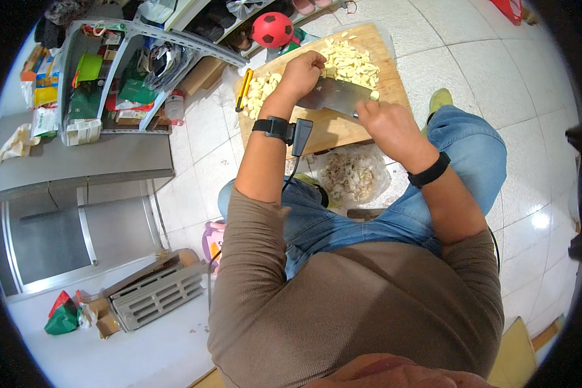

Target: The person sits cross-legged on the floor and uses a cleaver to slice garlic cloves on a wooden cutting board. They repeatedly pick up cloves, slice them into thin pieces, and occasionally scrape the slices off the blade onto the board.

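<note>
A wooden cutting board lies in front of my knees. My right hand grips the handle of a cleaver, its broad blade slanting across the board towards the left. At the blade's far end is my left hand, fingers curled; whether they pinch anything is hidden. Beyond the blade spreads a heap of sliced garlic, and one pale piece rests against the blade near my right hand. Peeled garlic cloves are piled at the board's left, beside a yellow-handled tool, perhaps a peeler.
Between my feet, a clear plastic bag holds garlic skins. A red ball sits behind the board. Metal shelving with packages stands at the left, near a plastic bottle. White floor tiles extend to the right.
</note>
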The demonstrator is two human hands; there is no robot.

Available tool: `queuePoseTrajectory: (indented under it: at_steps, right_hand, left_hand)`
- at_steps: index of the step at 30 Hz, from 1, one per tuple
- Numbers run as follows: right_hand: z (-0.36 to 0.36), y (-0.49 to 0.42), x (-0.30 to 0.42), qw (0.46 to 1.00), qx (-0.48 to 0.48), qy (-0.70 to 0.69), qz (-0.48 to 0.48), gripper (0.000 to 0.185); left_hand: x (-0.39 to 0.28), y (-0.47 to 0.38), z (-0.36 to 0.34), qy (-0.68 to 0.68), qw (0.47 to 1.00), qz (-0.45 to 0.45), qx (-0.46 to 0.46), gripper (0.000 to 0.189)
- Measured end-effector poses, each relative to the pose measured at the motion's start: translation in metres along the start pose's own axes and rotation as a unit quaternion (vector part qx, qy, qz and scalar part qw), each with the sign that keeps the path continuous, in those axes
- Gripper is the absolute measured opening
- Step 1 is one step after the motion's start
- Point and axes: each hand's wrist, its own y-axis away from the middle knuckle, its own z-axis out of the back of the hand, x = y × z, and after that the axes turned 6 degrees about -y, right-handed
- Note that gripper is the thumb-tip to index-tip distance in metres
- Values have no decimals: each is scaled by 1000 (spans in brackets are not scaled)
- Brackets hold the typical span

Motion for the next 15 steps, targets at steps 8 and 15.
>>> queuePoseTrajectory:
  at_steps: [8, 15]
  right_hand:
    - [7, 2, 7, 1000, 8, 0, 1, 15]
    - [7, 3, 8, 1000, 2, -1, 14, 11]
  left_hand:
    - [-8, 14, 4, -84, 995, 40, 25, 28]
    - [11, -3, -9, 64, 994, -74, -44, 36]
